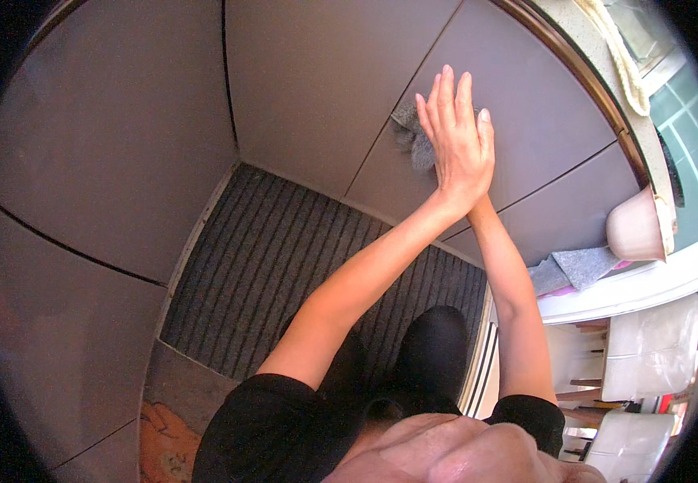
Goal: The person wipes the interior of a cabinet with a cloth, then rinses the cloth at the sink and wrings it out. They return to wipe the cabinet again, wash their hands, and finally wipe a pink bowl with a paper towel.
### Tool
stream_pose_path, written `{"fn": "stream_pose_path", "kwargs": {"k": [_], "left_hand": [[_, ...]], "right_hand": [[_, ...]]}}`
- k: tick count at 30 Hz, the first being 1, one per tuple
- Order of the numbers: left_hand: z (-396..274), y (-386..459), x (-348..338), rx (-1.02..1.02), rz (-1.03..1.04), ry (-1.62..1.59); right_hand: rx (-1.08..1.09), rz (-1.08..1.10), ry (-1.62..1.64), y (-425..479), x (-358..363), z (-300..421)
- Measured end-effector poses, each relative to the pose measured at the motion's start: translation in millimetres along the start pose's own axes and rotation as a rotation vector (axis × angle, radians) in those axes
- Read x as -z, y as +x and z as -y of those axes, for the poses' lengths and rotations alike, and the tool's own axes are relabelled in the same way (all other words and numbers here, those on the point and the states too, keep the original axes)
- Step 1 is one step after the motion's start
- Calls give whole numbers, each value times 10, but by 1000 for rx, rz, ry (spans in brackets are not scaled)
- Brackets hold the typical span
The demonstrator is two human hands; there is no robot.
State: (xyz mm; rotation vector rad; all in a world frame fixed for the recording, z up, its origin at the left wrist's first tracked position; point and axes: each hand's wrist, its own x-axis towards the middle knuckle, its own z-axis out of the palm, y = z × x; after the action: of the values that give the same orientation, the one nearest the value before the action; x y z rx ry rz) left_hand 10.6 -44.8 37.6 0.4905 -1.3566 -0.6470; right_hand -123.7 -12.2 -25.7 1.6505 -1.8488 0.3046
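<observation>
My left hand lies with its back toward me and its fingers spread a little, stacked over my right hand. Only the wrist end of the right hand shows, so its fingers are hidden. A fluffy grey cloth pokes out to the left from beneath the hands, against a smooth grey-brown panel. How the right hand touches the cloth cannot be seen. Both arms reach forward from short black sleeves, crossing at the wrists.
A ribbed dark mat covers the floor. At right, a pale pink bowl and a folded grey cloth rest on a white ledge. White chairs stand beyond. A cream towel hangs top right; orange fabric lies bottom left.
</observation>
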Motion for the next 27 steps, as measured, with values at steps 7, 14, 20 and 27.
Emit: {"fn": "stream_pose_path", "kwargs": {"k": [7,14,20,27], "left_hand": [[-105,5,54,-33,-1,-14],[-74,103,144,14,-67,-9],[-183,37,98,-26,-12,-38],[-186,-72,-126,-74,14,-28]], "right_hand": [[-20,15,2,120,149,15],[10,21,-29,-115,118,-28],[-91,7,-136,-671,432,-293],[-85,-149,-85,-371,339,-216]]}}
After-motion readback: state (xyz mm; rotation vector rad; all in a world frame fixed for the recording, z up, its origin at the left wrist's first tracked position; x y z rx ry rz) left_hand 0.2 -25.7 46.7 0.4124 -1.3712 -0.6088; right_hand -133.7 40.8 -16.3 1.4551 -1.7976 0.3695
